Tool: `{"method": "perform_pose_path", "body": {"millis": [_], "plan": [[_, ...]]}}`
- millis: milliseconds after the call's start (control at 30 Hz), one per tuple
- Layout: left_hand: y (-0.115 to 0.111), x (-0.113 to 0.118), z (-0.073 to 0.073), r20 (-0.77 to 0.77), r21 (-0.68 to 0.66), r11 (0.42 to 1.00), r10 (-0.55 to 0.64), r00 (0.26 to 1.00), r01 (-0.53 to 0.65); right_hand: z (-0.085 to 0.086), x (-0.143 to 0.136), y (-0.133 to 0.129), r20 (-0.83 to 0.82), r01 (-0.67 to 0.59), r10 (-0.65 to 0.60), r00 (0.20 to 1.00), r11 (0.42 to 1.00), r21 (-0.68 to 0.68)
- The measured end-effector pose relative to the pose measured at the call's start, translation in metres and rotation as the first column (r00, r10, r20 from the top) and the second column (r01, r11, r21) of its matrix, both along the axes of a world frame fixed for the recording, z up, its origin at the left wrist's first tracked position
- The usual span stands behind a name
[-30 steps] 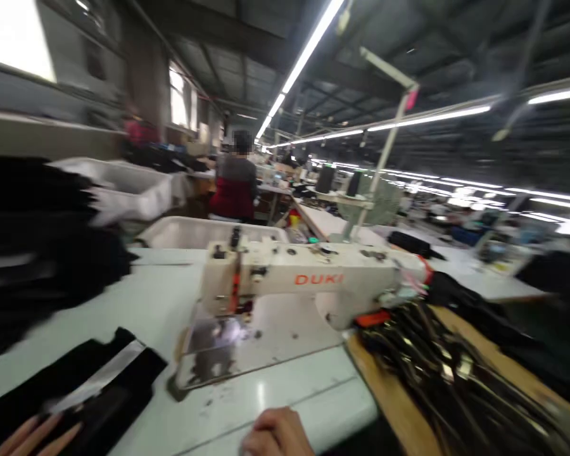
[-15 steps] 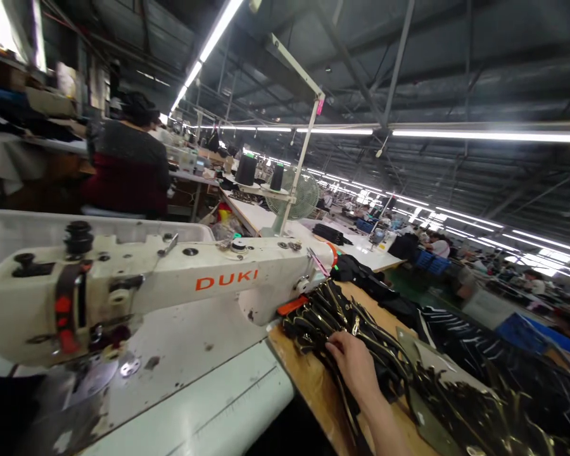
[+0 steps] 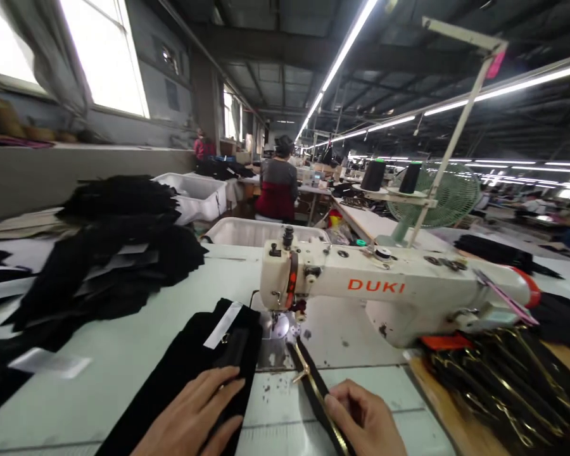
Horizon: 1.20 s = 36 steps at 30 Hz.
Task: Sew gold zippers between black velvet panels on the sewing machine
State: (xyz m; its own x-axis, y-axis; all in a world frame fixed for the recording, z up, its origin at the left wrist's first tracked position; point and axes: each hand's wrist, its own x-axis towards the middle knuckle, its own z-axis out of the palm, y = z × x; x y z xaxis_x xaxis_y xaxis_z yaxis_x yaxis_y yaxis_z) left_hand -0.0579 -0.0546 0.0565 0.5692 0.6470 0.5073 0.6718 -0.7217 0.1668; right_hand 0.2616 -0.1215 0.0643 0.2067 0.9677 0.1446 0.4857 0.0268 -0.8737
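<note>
My left hand (image 3: 199,408) lies flat on a piece of black fabric (image 3: 190,348), fingers stretched out. A white strip (image 3: 223,324) rests across the top of that fabric. In my right hand (image 3: 363,418), between thumb and fingers, is a black zipper (image 3: 319,392) with gold teeth and a gold pull. Its far end lies on the bed of a white sewing machine (image 3: 332,278), just right of the lit needle area. The fabric's edge reaches the left side of the same bed.
More black zippers (image 3: 498,380) lie on a brown board at the right. Stacked black fabric pieces (image 3: 123,240) cover the table's left. Behind the machine stand a white plastic bin (image 3: 266,229), thread cones (image 3: 373,176) and a green fan (image 3: 437,196). A person (image 3: 278,180) sits farther back.
The view has swung left. My right hand has moved from the zipper pile to the front of the machine with one zipper. My left hand and the black fabric beneath it have come into view.
</note>
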Motion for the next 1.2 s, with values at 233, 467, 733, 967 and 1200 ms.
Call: {"method": "perform_pose_path", "body": {"millis": [233, 467, 733, 967, 1200], "plan": [[0.008, 0.022, 0.019, -0.123, 0.019, 0.997, -0.071, 0.990, 0.074, -0.019, -0.019, 0.033, 0.728, -0.210, 0.039, 0.684, 0.967, 0.146], [0.040, 0.022, 0.029, -0.105, -0.249, 0.968, -0.073, 0.992, 0.045, 0.014, -0.039, 0.047, 0.575, -0.356, 0.339, 0.745, 0.930, -0.086], [0.124, 0.034, 0.030, -0.027, -0.396, 0.918, 0.000, 1.000, -0.011, 0.016, -0.018, 0.101, 0.645, -0.580, 0.425, 0.635, 0.814, 0.036], [0.123, 0.035, 0.015, 0.006, -0.540, 0.841, 0.025, 1.000, -0.017, -0.002, -0.033, 0.084, 0.659, -0.631, 0.440, 0.610, 0.773, 0.068], [0.106, 0.048, -0.001, 0.066, -0.477, 0.876, 0.113, 0.991, -0.068, -0.014, -0.032, 0.081, 0.696, -0.617, 0.397, 0.599, 0.782, 0.084]]}}
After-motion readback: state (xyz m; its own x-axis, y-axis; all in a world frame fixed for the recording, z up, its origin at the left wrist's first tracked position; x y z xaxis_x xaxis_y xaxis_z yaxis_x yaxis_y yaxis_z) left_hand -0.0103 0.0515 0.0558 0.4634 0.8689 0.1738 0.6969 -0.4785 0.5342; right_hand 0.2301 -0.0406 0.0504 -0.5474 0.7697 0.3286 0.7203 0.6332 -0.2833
